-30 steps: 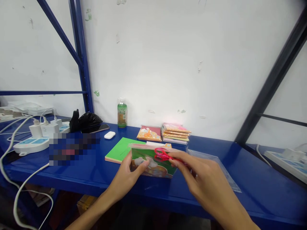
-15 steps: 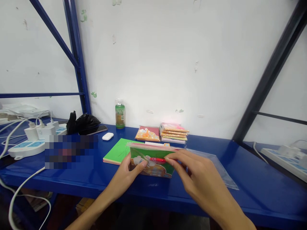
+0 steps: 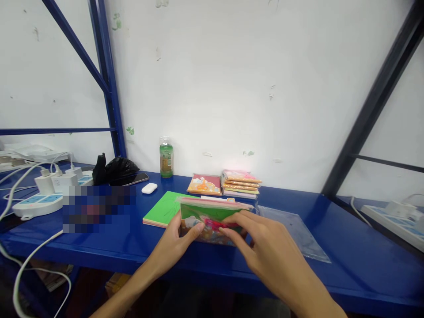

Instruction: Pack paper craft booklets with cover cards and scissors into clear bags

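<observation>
A clear zip bag (image 3: 212, 238) stands upright above the front of the blue table. Behind its plastic show green paper and a cartoon-printed card. My left hand (image 3: 179, 236) grips the bag's left side, thumb across the front and fingers behind. My right hand (image 3: 261, 236) pinches a slim red object (image 3: 213, 224) at the front of the bag. It looks blurred, so its kind is unclear, as is whether plastic lies between it and the fingertips. A stack of green and other coloured paper (image 3: 162, 210) lies behind my left hand.
A flat clear bag (image 3: 298, 232) lies to the right. Behind are a printed packet (image 3: 204, 184), a pile of packets (image 3: 240, 183) and a bottle (image 3: 166, 159). A white earphone case (image 3: 149, 188), phone (image 3: 132, 179), black bag (image 3: 115, 170) and power strip (image 3: 39, 205) occupy the left.
My right hand has moved a little left along the bag, its fingertips covering more of the red object. My left hand keeps its hold.
</observation>
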`<state>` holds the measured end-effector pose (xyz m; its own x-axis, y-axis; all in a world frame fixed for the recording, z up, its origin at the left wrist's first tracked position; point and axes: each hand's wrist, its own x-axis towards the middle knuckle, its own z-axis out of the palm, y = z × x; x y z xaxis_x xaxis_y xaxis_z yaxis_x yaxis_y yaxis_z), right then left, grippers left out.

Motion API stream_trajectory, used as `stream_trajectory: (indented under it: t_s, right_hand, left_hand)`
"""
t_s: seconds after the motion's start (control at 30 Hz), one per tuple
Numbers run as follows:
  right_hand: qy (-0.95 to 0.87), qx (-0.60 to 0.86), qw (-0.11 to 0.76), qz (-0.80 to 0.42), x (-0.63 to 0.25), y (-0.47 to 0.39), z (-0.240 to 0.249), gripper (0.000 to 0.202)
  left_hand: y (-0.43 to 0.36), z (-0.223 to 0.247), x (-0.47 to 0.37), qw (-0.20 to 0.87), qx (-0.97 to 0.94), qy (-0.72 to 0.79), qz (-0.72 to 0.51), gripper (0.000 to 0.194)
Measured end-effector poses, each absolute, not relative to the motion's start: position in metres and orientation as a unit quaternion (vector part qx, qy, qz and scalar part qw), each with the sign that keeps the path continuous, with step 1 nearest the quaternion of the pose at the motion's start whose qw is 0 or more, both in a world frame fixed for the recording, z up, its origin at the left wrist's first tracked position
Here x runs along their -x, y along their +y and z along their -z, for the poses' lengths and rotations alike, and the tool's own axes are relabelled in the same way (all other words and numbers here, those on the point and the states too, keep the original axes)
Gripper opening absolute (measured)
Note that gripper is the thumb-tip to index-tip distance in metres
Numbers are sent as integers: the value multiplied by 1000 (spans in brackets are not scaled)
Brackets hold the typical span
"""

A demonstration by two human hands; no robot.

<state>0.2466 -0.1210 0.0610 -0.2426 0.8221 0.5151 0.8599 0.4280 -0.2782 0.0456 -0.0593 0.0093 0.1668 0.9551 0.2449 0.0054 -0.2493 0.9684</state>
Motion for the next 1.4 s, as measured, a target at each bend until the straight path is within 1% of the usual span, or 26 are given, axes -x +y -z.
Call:
stream_trajectory:
  t_s: [0.13,0.27,0.4,0.5,0.8,0.9,1.03,1.27,1.4]
  right_hand:
    - [-793,523,307,50,-244,-119,-61,15]
    - [-789,538,289,66,-238,-119,-61,19]
    - [-788,548,272,71,-235,-120,-60,22]
    - [-790,546,271,73,-235,-121,-59,21]
    - [-787,540,284,92,-239,-120,-60,13]
    - [-781,535,304,105,-241,-120,-60,12]
    - [-780,522,326,110,-243,-121,-60,11]
    - [-788,521,316,91,-239,-120,-61,11]
    - [-781,513,342,95,-242,-120,-63,11]
  left_hand:
    - [-60,-10,-47,459,-601,400,-518,32]
    - [-61,-10,-48,469,-605,386,-515,36]
    - [-60,-8,-47,463,-607,388,-517,37]
    - [-59,-7,-46,472,-613,382,-506,39]
    - [-55,-4,-44,470,-624,382,-494,40]
    - [-52,0,-40,465,-642,386,-472,40]
    - [-51,3,-38,495,-630,369,-472,43]
    - [-53,1,-40,510,-617,361,-478,43]
    - [-51,3,-40,508,-621,362,-475,45]
